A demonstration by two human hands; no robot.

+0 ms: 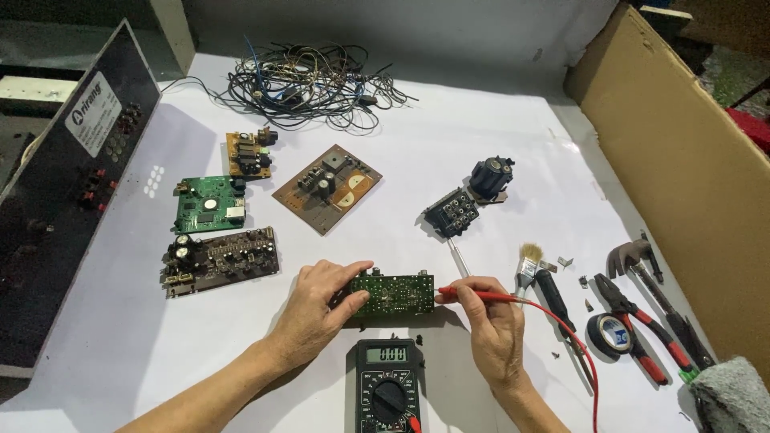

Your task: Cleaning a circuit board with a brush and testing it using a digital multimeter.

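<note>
My left hand (319, 309) grips the left end of a narrow green circuit board (393, 295) and holds it tilted up on the white table. My right hand (491, 321) pinches a red test probe (465, 294) whose tip touches the board's right end. The probe's red lead (577, 341) curves down to the right. A black multimeter (388, 385) with a lit display lies between my forearms at the near edge.
Other circuit boards lie at the left: green (210, 204), brown (223, 261), small orange (247, 152), tan (327, 188). Tangled wires (305, 80) sit at the back. A brush (528, 265), pliers (638, 329), tape roll (609, 333) and hammer (642, 261) lie right. A black panel (64, 184) stands left, cardboard (682, 160) right.
</note>
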